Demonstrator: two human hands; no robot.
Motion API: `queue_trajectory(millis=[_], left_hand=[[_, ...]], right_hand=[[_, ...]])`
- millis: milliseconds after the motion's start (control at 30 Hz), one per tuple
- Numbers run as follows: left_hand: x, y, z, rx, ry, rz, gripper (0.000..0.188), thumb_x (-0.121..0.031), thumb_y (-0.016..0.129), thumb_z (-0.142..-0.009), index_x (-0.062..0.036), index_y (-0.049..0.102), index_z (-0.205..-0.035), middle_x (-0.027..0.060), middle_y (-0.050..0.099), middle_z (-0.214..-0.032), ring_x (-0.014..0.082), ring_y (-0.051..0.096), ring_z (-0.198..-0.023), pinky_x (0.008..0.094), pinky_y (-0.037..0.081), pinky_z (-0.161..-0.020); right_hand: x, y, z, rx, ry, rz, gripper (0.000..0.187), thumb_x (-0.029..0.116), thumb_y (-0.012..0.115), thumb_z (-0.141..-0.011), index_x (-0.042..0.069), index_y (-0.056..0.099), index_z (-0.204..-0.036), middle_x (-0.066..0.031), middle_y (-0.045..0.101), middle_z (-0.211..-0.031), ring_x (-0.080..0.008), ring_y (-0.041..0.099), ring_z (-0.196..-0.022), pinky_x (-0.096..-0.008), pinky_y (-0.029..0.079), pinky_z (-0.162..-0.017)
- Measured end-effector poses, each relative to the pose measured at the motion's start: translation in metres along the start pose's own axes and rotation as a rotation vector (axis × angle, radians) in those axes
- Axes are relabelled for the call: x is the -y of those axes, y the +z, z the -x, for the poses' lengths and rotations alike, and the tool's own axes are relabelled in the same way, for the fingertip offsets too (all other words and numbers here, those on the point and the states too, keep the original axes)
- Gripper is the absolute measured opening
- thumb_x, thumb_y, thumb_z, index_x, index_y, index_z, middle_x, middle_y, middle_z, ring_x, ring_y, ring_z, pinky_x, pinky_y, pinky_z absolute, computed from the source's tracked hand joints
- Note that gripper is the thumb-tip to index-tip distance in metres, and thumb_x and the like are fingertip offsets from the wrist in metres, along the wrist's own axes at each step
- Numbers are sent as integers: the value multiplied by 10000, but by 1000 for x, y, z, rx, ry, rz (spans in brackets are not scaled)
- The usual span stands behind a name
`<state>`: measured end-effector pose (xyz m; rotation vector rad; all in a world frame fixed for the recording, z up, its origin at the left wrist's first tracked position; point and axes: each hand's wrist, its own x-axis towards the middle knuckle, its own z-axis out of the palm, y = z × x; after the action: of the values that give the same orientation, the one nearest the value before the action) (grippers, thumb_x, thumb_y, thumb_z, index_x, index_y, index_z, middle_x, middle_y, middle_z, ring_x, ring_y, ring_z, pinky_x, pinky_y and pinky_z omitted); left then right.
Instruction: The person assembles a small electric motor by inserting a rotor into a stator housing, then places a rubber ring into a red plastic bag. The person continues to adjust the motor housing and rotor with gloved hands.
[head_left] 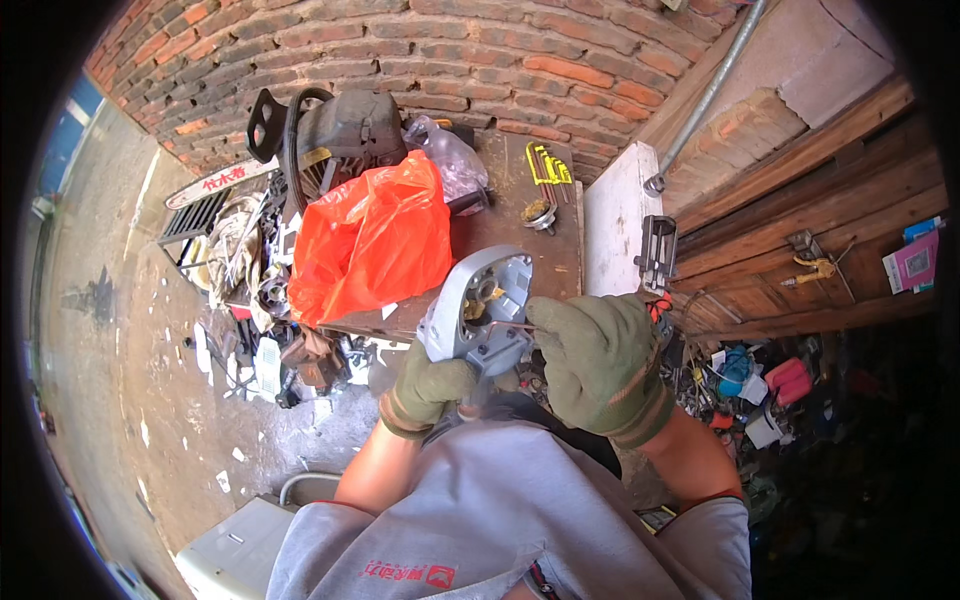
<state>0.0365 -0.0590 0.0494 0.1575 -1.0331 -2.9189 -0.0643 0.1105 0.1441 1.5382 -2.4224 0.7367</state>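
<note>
My left hand [430,390], in an olive knitted glove, is wrapped round the lower side of a grey metal machine housing [450,318]. The housing has a rounded, open upper end, with a round bore and some yellowish matter inside. My right hand [600,365], gloved the same way, is closed beside the housing's right side. From its fingers a thin bent rod, which looks like a hex key [510,325], reaches across to the housing. Where the rod's tip ends is too small to make out.
On the brown table [500,225] lie a red plastic bag [375,240], a chainsaw [350,130], a yellow holder of hex keys [547,165] and a small round metal part [540,213]. Scrap parts litter the floor on both sides. A brick wall [450,50] stands behind, wooden planks [800,260] at right.
</note>
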Motion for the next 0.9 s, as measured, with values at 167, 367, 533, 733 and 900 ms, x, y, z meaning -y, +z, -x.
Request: queue_trajectory(millis=[167,367,533,733,900], left_hand=[[-3,4,0,0,-48,0,908,-122,747,-675,14,392,-1499,174,670,-1236,255,705,-1034,379,632,-823],[1,6,-1,-10,-33,-7,896,-160,755,-681,12,412,-1490,172,696,-1174,228,726,-890,317,625,-707],[12,-18,-3,102,-105,-33,883,-332,812,-715,35,463,-1438,201,718,-1033,221,685,-672,298,548,-558],[15,-29,-1,163,-254,185,1054,-446,913,-727,-25,376,-1530,200,629,-1331,343,695,-1093,466,591,-909],[7,-19,-2,112,-190,34,1035,-452,911,-722,-14,401,-1508,188,628,-1337,320,700,-1085,426,595,-903]], right_hand=[[-4,5,4,-26,-13,-36,289,64,645,-803,32,682,-1088,-130,646,-853,-359,614,-744,-475,457,-676],[-11,7,7,-24,-9,-116,278,46,638,-788,39,683,-1062,-130,659,-848,-361,622,-757,-471,463,-693],[-18,8,6,-13,-29,-141,272,45,639,-790,61,690,-1057,-127,677,-889,-359,630,-778,-452,469,-722],[-27,11,6,-18,-105,-141,283,60,641,-789,78,695,-1066,-129,687,-942,-356,635,-814,-448,474,-756],[-16,0,7,103,-47,-22,295,67,635,-799,62,693,-1088,-117,680,-880,-358,628,-721,-460,484,-671]])
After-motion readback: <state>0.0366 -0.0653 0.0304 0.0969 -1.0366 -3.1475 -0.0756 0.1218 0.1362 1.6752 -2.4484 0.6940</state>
